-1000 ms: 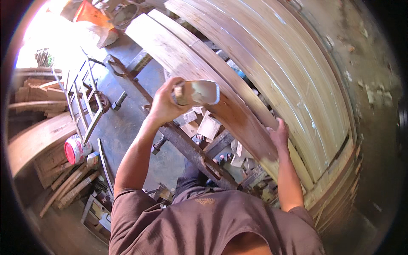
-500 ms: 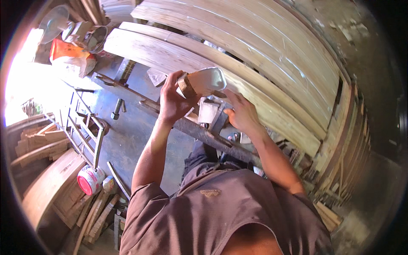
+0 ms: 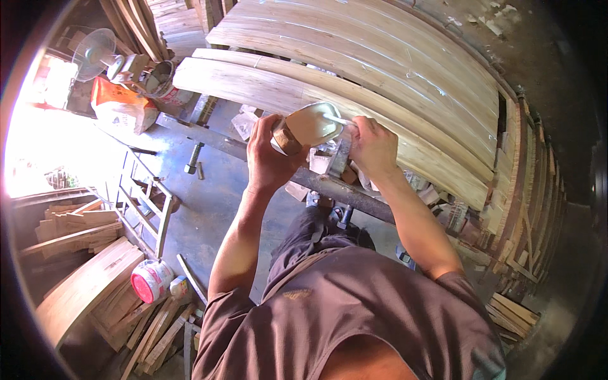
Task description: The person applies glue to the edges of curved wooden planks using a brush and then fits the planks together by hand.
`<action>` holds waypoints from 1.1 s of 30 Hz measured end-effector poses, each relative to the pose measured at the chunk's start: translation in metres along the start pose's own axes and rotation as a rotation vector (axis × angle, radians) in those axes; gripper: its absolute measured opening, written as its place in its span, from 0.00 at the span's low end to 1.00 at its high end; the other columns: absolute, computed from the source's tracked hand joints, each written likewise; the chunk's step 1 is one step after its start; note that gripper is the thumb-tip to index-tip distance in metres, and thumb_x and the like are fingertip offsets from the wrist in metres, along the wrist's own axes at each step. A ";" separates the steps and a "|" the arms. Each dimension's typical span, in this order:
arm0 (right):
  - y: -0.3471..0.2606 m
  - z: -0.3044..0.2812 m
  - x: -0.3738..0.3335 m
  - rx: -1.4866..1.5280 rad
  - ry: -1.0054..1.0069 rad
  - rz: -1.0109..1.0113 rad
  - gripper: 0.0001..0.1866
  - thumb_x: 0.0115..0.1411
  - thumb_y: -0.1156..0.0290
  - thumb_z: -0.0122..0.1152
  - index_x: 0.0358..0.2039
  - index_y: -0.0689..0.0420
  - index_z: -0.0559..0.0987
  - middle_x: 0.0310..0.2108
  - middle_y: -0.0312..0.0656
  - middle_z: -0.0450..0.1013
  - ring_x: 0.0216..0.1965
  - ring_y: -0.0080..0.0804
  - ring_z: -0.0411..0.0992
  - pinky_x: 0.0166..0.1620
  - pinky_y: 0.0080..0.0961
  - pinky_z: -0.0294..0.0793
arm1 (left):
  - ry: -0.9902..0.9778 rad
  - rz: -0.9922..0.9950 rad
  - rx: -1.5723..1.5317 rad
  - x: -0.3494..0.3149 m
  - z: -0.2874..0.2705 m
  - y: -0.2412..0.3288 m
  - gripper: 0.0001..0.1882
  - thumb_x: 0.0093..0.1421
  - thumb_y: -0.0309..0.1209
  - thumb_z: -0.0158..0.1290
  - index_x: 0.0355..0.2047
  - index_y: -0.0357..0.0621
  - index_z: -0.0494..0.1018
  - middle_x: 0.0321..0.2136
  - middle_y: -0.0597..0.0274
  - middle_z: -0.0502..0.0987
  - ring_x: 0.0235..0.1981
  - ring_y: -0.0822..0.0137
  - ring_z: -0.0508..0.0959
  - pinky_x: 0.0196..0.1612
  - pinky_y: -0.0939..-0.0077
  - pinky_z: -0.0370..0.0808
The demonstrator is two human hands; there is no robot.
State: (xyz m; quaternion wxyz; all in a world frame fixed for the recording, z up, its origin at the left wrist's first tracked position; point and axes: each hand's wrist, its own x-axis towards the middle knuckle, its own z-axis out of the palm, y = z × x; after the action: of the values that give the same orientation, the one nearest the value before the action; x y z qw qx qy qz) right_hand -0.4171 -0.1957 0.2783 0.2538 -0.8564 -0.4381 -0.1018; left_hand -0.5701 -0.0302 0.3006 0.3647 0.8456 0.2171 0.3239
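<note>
My left hand (image 3: 269,155) is wrapped round an open rounded tub (image 3: 310,128), tilted so that its pale inside shows. A small brown block that looks like wood (image 3: 287,140) sits against the tub's near left side, by my left fingers; whether it is fixed to the tub I cannot tell. To the right, my right hand (image 3: 377,149) is closed on a thin pale stick-like tool (image 3: 341,120), whose tip reaches over the rim into the tub. The tool's other end is hidden by my fingers.
Long pale planks (image 3: 373,63) lie beyond my hands. A dark metal beam (image 3: 342,193) crosses below them. At left stand a metal frame (image 3: 145,218), a white bucket with a red lid (image 3: 144,288), stacked wood offcuts (image 3: 79,225) and a fan (image 3: 95,54).
My right hand has come up to the tub's right rim, and the pale tool now shows reaching inside. My left hand still holds the tub. The whole view has shifted slightly.
</note>
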 end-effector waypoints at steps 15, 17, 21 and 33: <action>-0.024 0.118 0.070 1.306 -0.257 0.975 0.08 0.63 0.72 0.53 0.30 0.62 0.78 0.21 0.40 0.73 0.14 0.26 0.67 0.15 0.24 0.61 | -0.054 -0.014 -0.012 0.071 -0.031 -0.084 0.32 0.40 0.32 0.72 0.45 0.39 0.70 0.38 0.54 0.79 0.40 0.62 0.80 0.46 0.68 0.77; -0.035 0.131 0.100 1.397 -0.294 0.995 0.08 0.64 0.73 0.53 0.30 0.62 0.76 0.20 0.41 0.73 0.13 0.27 0.66 0.14 0.23 0.59 | -0.043 -0.092 -0.100 0.096 -0.046 -0.121 0.34 0.38 0.33 0.72 0.46 0.39 0.70 0.39 0.50 0.78 0.41 0.54 0.81 0.45 0.64 0.77; -0.060 0.184 0.159 1.458 -0.266 1.081 0.08 0.67 0.74 0.49 0.33 0.64 0.74 0.24 0.48 0.74 0.14 0.29 0.67 0.15 0.21 0.59 | -0.061 -0.154 -0.182 0.151 -0.068 -0.206 0.34 0.39 0.35 0.72 0.46 0.38 0.70 0.39 0.50 0.79 0.41 0.56 0.81 0.45 0.65 0.78; -0.133 0.366 0.334 1.573 -0.321 1.039 0.10 0.64 0.70 0.53 0.44 0.59 0.75 0.28 0.42 0.75 0.23 0.28 0.70 0.25 0.21 0.64 | 0.058 -0.247 -0.219 0.282 -0.152 -0.424 0.33 0.42 0.26 0.71 0.47 0.39 0.68 0.40 0.58 0.77 0.42 0.69 0.77 0.47 0.73 0.76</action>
State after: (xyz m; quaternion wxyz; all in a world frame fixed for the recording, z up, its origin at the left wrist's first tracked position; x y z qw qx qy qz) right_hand -0.3428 0.2941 0.1450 0.7069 -0.5317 0.0243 0.4657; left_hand -0.5365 0.4832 0.1689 0.4855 0.7579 0.2931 0.3225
